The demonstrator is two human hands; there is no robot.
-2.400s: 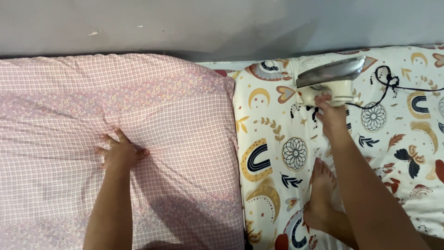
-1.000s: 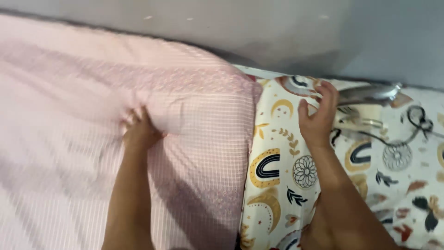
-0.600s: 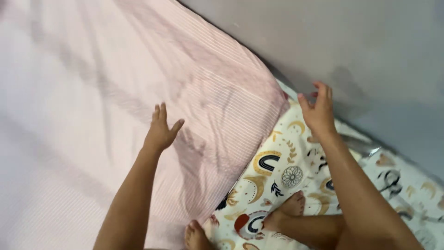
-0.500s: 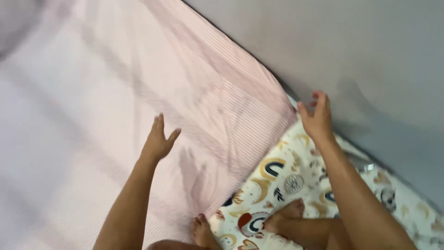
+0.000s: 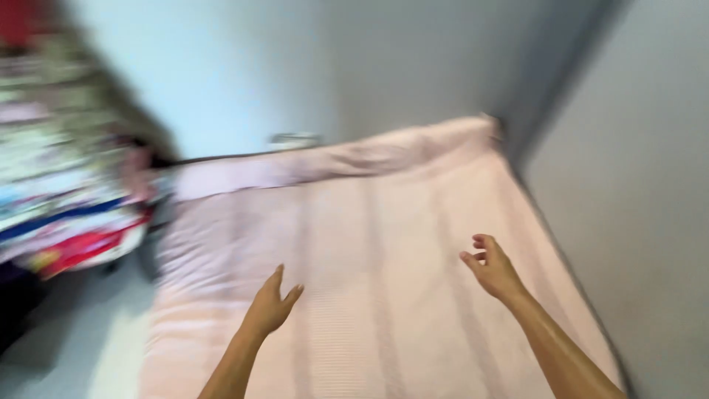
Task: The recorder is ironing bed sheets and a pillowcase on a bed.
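Frame is heavily motion-blurred; detail is limited throughout.

Far left: a stack of folded cloth (image 5: 52, 192) in mixed colours (pale, blue, red bands), apparently on a shelf or rack. Blur prevents telling whether it sits in a container. No bin, basket or box can be made out anywhere, so contents cannot be reported.

Lower left: a pale strip of floor (image 5: 81, 347) beside the bed.

Centre: the pink bed cover (image 5: 384, 222) lies spread over the bed, running from the bottom edge up to a raised, rumpled ridge at the far end near the wall corner. Faint darker bands run lengthwise.

Left hand (image 5: 269, 307): open, fingers together and extended, thumb apart, holding nothing. It hovers above the cover's near-left part; contact cannot be confirmed.

Right hand (image 5: 491, 266): empty, fingers loosely curled, above the cover's right part, close to the grey wall (image 5: 635, 192). It grips nothing.

Risks, as judgement:
- With neither hand gripping, the cover is unrestrained. A careless press or drag could bunch it or pull the far ridge further out of line.
- The right hand is near the wall, so a quick sideways move could knock the knuckles.
- The left side of the cover lies at the bed edge and could slide toward the floor if pushed.
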